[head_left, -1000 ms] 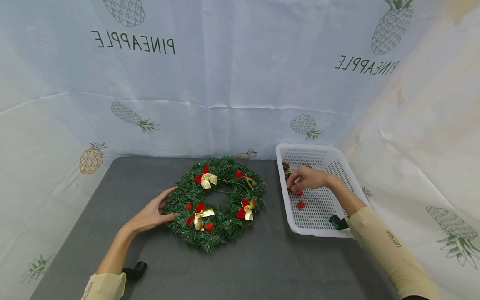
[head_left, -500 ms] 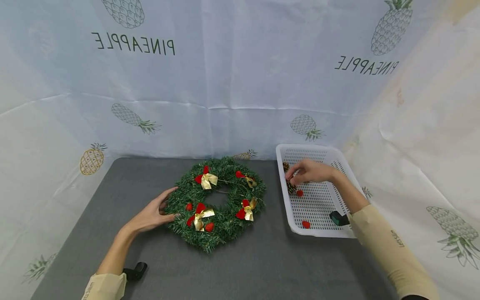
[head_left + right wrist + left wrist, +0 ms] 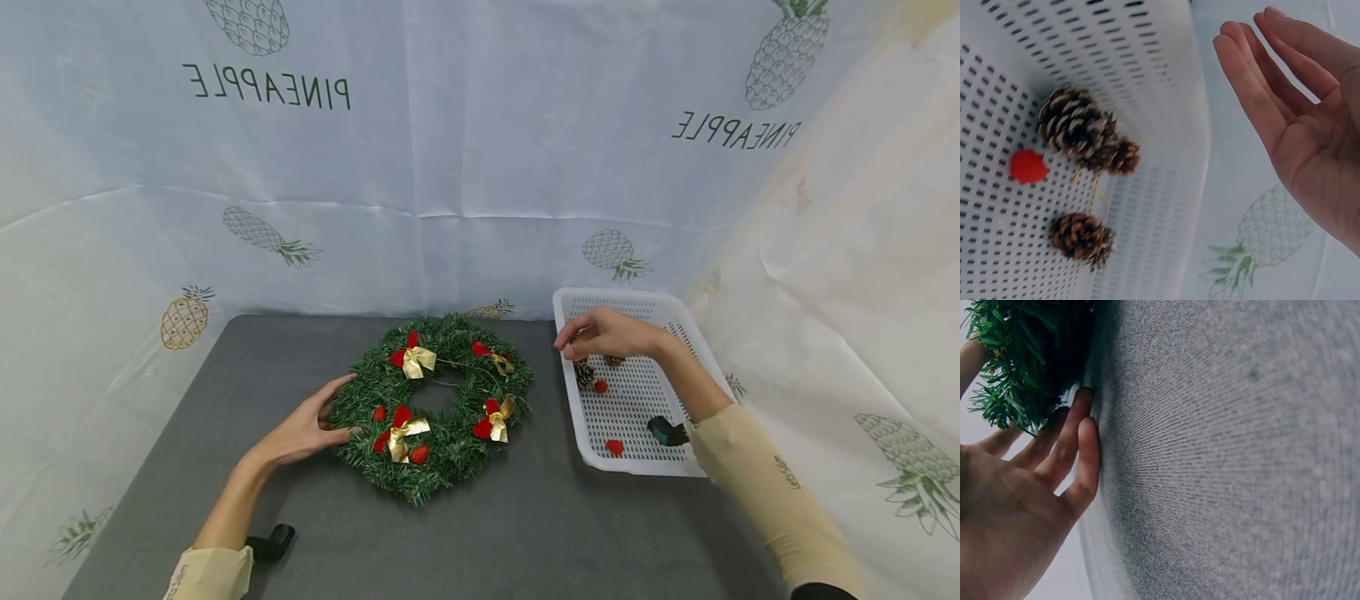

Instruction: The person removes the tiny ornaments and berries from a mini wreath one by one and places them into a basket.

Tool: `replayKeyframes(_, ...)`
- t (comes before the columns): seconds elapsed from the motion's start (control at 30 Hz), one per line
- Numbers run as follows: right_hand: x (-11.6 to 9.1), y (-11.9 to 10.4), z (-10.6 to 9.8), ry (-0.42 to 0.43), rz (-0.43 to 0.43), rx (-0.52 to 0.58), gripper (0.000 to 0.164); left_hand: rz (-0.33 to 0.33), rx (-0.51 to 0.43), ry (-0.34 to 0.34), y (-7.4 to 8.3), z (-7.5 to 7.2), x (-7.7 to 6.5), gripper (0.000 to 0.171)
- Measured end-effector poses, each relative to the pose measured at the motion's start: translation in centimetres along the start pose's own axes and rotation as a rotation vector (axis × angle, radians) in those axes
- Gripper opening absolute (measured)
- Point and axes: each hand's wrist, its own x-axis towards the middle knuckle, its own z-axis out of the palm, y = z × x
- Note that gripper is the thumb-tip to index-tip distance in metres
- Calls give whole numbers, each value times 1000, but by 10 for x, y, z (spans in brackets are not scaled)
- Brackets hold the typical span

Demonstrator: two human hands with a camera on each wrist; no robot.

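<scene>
My left hand (image 3: 303, 427) touches the left edge of the green wreath (image 3: 375, 333), which lies flat on the table with red-and-gold bows (image 3: 416, 360) and red berries (image 3: 419, 454) on it. In the left wrist view its fingers (image 3: 1088, 456) reach low along the grey tabletop to the wreath's underside. My right hand (image 3: 611, 333) hovers over the left rim of the white basket (image 3: 678, 312). Its fingers are extended, with nothing visible between them in the right wrist view. Inside the basket are pine cones (image 3: 1072, 122) and a red berry (image 3: 1027, 166).
Another red berry (image 3: 614, 447) lies near the basket's front wall. The dark grey table (image 3: 525, 533) ends at a white curtain (image 3: 487, 167) printed with pineapples, which also hangs along both sides. A black wrist camera (image 3: 273, 542) sits beside my left sleeve.
My right hand has risen from among the pine cones and moved left to the basket's rim. One red berry has shifted toward the basket's front. The left hand and wreath stay in place.
</scene>
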Motion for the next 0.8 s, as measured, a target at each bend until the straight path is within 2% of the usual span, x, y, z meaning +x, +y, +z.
replayKeyframes(0.2,9,-17,6,7,-46,15,22,-5,-39,-4,1,1,0,92)
replayKeyframes(0.4,19,-32,17,16,-98,-2,23,-9,-11,-1,0,1,0,92)
replayKeyframes(0.63,34,-50,37,-15,-182,94,29,-14,-11,3,2,1,0,93)
replayKeyframes(0.8,42,-65,51,-39,-245,117,26,-14,8,9,2,1,0,93)
